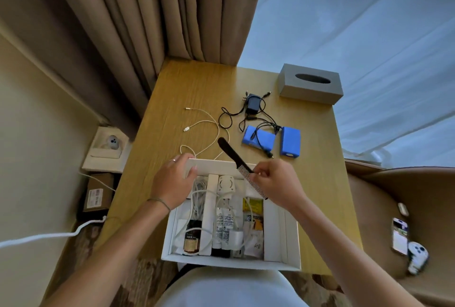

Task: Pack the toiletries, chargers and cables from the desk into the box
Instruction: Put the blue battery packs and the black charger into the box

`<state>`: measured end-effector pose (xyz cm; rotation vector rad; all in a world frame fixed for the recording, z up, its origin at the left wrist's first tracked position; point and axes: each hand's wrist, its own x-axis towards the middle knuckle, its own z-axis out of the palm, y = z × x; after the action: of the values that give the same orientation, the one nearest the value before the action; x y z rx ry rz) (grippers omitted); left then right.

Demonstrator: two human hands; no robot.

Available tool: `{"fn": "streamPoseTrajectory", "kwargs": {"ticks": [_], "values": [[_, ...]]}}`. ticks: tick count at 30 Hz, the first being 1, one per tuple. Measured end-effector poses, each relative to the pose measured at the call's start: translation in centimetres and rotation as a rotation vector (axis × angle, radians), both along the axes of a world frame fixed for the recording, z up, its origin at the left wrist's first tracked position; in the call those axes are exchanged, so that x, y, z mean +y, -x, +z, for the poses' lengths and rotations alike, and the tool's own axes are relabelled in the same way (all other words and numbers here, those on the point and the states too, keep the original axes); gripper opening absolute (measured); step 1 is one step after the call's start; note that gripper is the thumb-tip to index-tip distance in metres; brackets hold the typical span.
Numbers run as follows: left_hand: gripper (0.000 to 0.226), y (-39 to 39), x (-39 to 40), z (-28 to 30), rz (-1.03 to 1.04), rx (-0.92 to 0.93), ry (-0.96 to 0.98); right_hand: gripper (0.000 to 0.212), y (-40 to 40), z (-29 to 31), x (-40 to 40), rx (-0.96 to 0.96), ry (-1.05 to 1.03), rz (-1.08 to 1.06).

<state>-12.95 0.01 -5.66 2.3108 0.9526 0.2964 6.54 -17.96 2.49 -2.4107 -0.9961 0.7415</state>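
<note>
Both forearms reach forward over the white box (293, 237), which sits at the near edge of the desk (187, 90).

Left hand (173, 181): palm down, fingers curled over the box's far-left corner, gripping the far wall. Ring on one finger, thin band at the wrist.

Right hand (278, 183): raised over the box's far-right part, fingertips pinched tight on the black comb (236, 159) near the middle of its length.

Comb: long axis runs diagonally, handle end pointing far-left past the box's far wall and out over the desk, toothed end pointing near-right, above the box interior. Teeth face the near-left side. Whether the toothed end touches anything in the box cannot be told.

Box contents, lying roughly parallel, near to far: dark bottle (191, 240) at the near-left, two white tubes (223, 228) with black caps at the middle, white plug adapter (236, 239) beside them, yellow-and-white packets (253, 223) to the right, a white cable coil (199, 198) at the far-left.

Beyond the box on the desk: white cable (209, 122) loose, partly under the comb's handle. Right of it, two blue battery packs (290, 141) with black leads. Further out, black charger (253, 104) with tangled black cable. Grey tissue box (310, 85) at the far-right corner.

Off the desk to the right, a phone (400, 235) lies on a tan seat.
</note>
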Motion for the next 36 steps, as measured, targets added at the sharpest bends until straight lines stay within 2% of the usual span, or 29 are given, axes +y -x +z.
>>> {"fn": "streamPoseTrajectory", "kwargs": {"ticks": [7,11,15,18,24,27,30,32,36], "values": [[0.021,-0.2,-0.1,0.2,0.017,0.006,-0.001,0.009,3.9,-5.0,-4.7,-0.004,0.262,0.092],[0.021,-0.3,0.1,0.6,-0.007,0.065,0.025,0.011,4.4,-7.2,-4.8,0.005,0.309,0.091],[0.023,-1.2,0.1,1.9,0.003,0.036,-0.140,0.017,3.8,-7.1,-4.7,-0.028,0.323,0.110],[0.019,-3.1,-0.2,3.2,-0.035,-0.010,-0.153,0.030,2.5,-5.6,-4.4,-0.051,0.190,0.030],[0.017,-9.6,-1.4,4.6,-0.214,0.071,-0.071,0.020,-3.5,-2.2,-3.4,-0.052,-0.208,-0.219],[0.018,-13.4,-2.3,4.3,-0.291,0.160,-0.085,0.018,-7.6,-2.9,-3.2,0.008,-0.273,-0.356],[0.019,-16.9,-3.0,3.7,-0.352,0.249,-0.086,0.018,-11.5,-5.4,-3.0,-0.013,-0.209,-0.458],[0.020,-18.8,-3.3,3.0,-0.388,0.298,-0.095,0.026,-13.8,-7.4,-2.8,-0.003,-0.157,-0.500],[0.021,-21.6,-3.1,1.4,-0.416,0.351,-0.114,0.058,-17.0,-11.0,-1.5,-0.011,0.026,-0.466]]}}
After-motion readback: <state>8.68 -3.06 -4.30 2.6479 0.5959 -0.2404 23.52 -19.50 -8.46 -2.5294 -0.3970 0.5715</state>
